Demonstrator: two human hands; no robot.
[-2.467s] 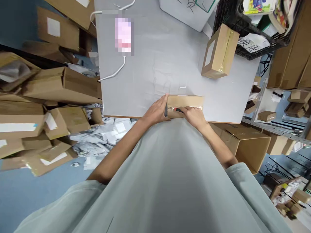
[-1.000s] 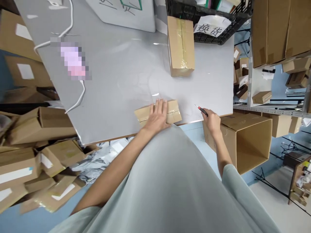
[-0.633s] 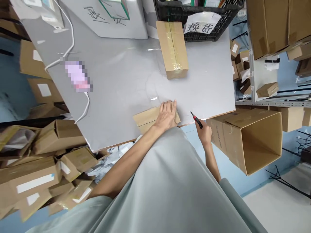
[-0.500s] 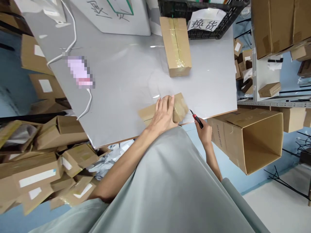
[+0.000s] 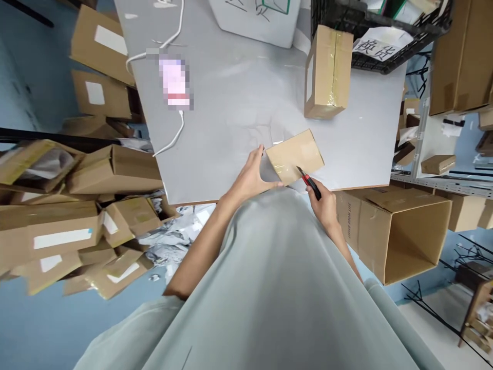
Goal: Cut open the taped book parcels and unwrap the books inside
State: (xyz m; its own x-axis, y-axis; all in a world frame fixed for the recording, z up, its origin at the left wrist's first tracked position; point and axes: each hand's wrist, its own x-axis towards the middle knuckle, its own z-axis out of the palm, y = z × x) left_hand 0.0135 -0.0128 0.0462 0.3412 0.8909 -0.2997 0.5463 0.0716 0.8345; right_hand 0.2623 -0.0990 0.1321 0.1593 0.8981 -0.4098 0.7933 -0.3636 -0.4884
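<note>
A small brown cardboard box (image 5: pixel 298 154) lies near the front edge of the grey table (image 5: pixel 215 113). My left hand (image 5: pixel 252 174) is at the box's left side, thumb and fingers spread apart; whether it touches the box I cannot tell. My right hand (image 5: pixel 324 203) is closed round a red and black utility knife (image 5: pixel 311 186). The blade points up and left, over the near right part of the box; contact with the cardboard is not clear.
A taped carton (image 5: pixel 333 72) stands behind the box, beside a black crate (image 5: pixel 379 64) with a paper sign. A blurred-out device (image 5: pixel 175 82) with white cables lies at left. Cartons pile up (image 5: pixel 65 221) left of the table; an open-ended carton (image 5: pixel 365 226) sits at right.
The small box has turned and shows another side. My left hand has moved off its top to its left side, fingers spreading. The knife has come from beside the box to over it.
</note>
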